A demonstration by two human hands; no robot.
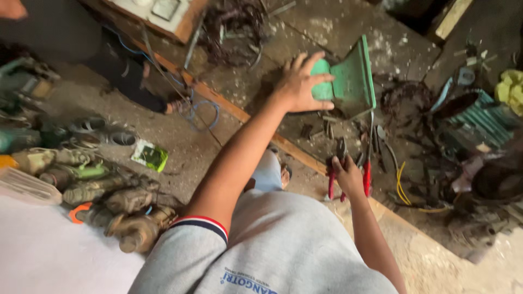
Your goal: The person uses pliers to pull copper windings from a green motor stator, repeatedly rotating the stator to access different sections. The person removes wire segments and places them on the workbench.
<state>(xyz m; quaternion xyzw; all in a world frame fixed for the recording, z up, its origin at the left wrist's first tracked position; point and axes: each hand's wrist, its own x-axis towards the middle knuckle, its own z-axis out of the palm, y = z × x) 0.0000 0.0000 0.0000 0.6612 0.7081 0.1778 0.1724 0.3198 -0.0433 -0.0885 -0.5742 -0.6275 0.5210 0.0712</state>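
Note:
My left hand [301, 83] reaches forward and lies flat on a green plastic dustpan [351, 81] that stands tilted on the dirty bench top. Its fingers are spread over the pan's left side. My right hand [347, 175] is lower and nearer to me, closed around the red handles of a pair of pliers [333, 174], whose dark jaws point away from me. A red-handled screwdriver [368, 163] lies just right of that hand.
A wooden strip [229, 106] edges the bench. Tangled dark wire [234, 27] lies at the back, a green ribbed motor housing [479, 122] and yellow wire [402, 188] at the right. Old dusty power tools [109, 201] are piled on the floor at the left.

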